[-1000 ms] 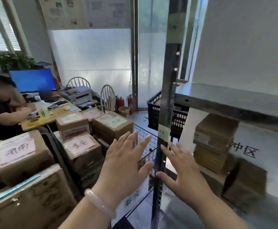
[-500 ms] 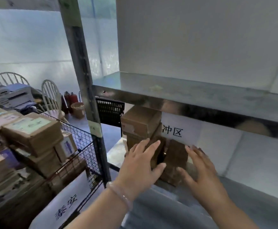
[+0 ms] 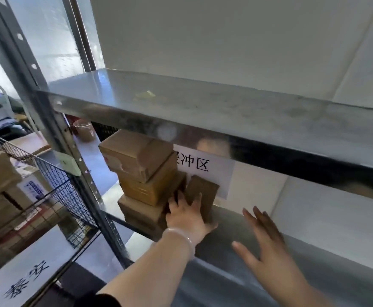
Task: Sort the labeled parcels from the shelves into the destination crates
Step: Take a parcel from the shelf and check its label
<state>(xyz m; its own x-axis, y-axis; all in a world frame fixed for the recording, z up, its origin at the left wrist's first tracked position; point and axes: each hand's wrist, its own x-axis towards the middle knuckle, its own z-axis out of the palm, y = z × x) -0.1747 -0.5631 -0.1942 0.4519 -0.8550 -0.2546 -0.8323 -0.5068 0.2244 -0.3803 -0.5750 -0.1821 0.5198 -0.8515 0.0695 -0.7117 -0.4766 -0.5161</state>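
Clasping one upright parcel (image 3: 204,191) with left grip (image 3: 186,219) beside at least three stacked parcels (image 3: 136,157), right grip (image 3: 267,248) spread over steel shelf (image 3: 318,260).

brown parcel (image 3: 203,196) upright beside stacked parcels (image 3: 141,171)

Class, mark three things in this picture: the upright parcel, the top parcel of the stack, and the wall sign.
upright parcel (image 3: 207,191): head view, its brown front face.
top parcel (image 3: 136,144): head view, its upper face.
wall sign (image 3: 221,177): head view, bare paper right of the characters.
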